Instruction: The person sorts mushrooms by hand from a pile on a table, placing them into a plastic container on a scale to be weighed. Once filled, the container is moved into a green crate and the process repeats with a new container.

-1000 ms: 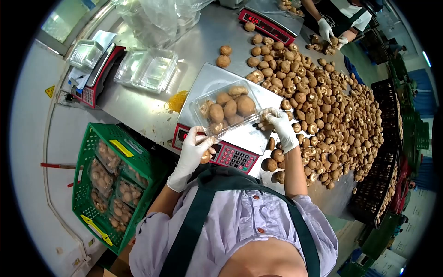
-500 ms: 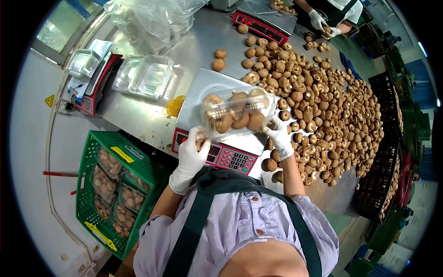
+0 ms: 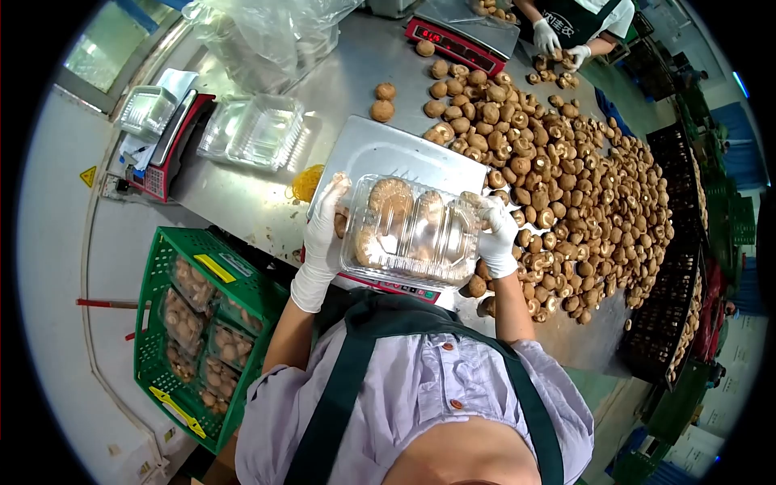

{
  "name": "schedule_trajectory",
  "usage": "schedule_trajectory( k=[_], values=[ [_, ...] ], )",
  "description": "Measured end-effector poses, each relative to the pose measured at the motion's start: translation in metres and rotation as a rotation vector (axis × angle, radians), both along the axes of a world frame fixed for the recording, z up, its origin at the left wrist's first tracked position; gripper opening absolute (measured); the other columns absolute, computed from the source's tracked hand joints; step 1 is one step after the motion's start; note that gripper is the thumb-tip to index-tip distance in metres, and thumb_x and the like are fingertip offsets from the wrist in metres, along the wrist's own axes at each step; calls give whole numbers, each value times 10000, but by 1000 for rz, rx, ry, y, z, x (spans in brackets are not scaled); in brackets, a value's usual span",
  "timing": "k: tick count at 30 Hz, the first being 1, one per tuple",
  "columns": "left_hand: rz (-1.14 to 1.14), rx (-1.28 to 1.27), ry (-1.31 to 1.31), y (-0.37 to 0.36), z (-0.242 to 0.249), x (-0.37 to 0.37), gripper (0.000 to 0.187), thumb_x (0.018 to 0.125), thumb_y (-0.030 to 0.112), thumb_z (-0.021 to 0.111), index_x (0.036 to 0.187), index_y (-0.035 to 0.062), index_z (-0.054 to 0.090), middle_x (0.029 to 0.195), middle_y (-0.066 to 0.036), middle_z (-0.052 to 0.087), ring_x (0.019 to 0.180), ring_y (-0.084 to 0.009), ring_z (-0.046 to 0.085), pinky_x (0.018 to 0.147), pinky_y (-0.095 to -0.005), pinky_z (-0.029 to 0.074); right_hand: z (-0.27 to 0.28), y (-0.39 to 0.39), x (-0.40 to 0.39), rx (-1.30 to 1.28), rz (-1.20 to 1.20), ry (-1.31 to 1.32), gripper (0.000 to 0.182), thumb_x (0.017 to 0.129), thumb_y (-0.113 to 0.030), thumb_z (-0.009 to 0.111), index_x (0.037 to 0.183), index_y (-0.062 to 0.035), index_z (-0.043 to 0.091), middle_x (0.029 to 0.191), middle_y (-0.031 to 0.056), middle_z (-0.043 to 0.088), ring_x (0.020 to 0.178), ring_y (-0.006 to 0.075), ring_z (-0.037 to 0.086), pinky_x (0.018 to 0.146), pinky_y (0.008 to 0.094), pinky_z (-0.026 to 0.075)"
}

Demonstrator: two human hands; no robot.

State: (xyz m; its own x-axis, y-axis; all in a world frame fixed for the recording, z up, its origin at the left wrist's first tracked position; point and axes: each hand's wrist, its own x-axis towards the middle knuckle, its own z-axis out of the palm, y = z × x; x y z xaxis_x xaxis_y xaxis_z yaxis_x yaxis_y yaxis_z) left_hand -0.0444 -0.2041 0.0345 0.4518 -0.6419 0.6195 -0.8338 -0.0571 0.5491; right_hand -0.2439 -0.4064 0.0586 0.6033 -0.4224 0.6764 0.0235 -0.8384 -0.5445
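Note:
A clear plastic clamshell box [image 3: 411, 234] with several shiitake mushrooms in it is held up between my two gloved hands, over the front of the scale [image 3: 404, 149]. My left hand [image 3: 322, 238] grips the box's left side, and a loose mushroom [image 3: 340, 221] shows between that palm and the box. On the right side, my right hand [image 3: 497, 236] is closed on the box's edge, its fingers bent against the plastic. The box is tilted, its ridged clear top facing me. It hides most of the scale's red keypad panel [image 3: 392, 288].
A big heap of mushrooms [image 3: 558, 186] spreads to the right. Stacked clear boxes [image 3: 252, 133] and a second scale [image 3: 168, 149] stand left. A green crate [image 3: 149, 315] at lower left holds packed boxes. Across the table, a co-worker's gloved hands [image 3: 562, 50] handle mushrooms near another scale [image 3: 457, 48].
The box has come nearer to me and tipped, with its top turned toward me. My left hand has moved up along its left side. The right hand has shifted slightly right with the box.

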Motion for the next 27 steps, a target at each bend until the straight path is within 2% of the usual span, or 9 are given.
schedule_trajectory(
  k=[2,7,8,9,15,17,19,23,27],
  values=[
    [-163,-44,796,0,-24,1,579,787,48,632,1308,22,381,1311,-160,457,1123,-258,528,905,-336,459,0,2,0,-52,5,-8,230,594,34,737,701,-37,547,933,109,678,712,216,618,613,283,480],
    [-285,-40,862,1,12,-15,618,805,30,633,1335,-9,316,1300,-145,453,1130,-233,513,958,-331,423,-9,10,2,129,77,-27,223,617,-3,748,731,-37,559,839,82,661,718,213,616,622,276,475],
    [-463,-52,1196,3,27,-20,625,790,38,653,1326,-2,335,1287,-135,461,1124,-223,513,959,-332,421,-14,14,-1,260,91,72,190,653,-22,737,751,-32,576,790,62,644,713,197,611,624,269,467],
    [-637,-70,1524,5,35,-22,631,774,46,674,1317,5,354,1273,-125,470,1119,-214,513,959,-332,420,-53,11,-18,959,156,137,243,694,-26,718,911,-33,609,893,81,654,795,178,623,690,270,485],
    [-543,300,1518,33,-12,-44,340,708,192,770,931,-39,656,862,-68,670,813,-125,599,732,-284,482,-66,65,-15,672,343,572,418,704,-5,716,1095,-24,571,1052,102,627,936,176,603,787,296,496],
    [-500,164,1325,39,13,-41,326,763,241,725,880,-56,657,762,-72,656,694,-153,594,669,-282,470,-47,78,5,1357,485,391,554,716,-9,722,1221,-12,496,1170,128,570,1047,190,560,865,330,483],
    [-354,-19,1440,52,-6,-47,278,772,208,708,872,-48,663,731,-56,637,731,-159,590,698,-277,454,-13,89,25,1059,498,559,399,731,-68,743,1091,6,586,953,78,636,879,137,602,791,270,488],
    [-62,-243,1340,108,0,-28,489,787,113,645,1230,-25,490,1107,-72,588,953,-153,567,848,-287,464,-6,102,49,878,606,723,106,814,-48,657,891,21,637,836,56,663,750,76,589,711,225,484],
    [395,-213,1293,204,27,-9,398,853,148,587,1206,-27,525,1112,-77,592,993,-152,558,886,-288,440,-3,112,65,869,683,695,127,831,-25,623,940,36,644,890,87,679,794,85,596,749,230,481]
  ],
)
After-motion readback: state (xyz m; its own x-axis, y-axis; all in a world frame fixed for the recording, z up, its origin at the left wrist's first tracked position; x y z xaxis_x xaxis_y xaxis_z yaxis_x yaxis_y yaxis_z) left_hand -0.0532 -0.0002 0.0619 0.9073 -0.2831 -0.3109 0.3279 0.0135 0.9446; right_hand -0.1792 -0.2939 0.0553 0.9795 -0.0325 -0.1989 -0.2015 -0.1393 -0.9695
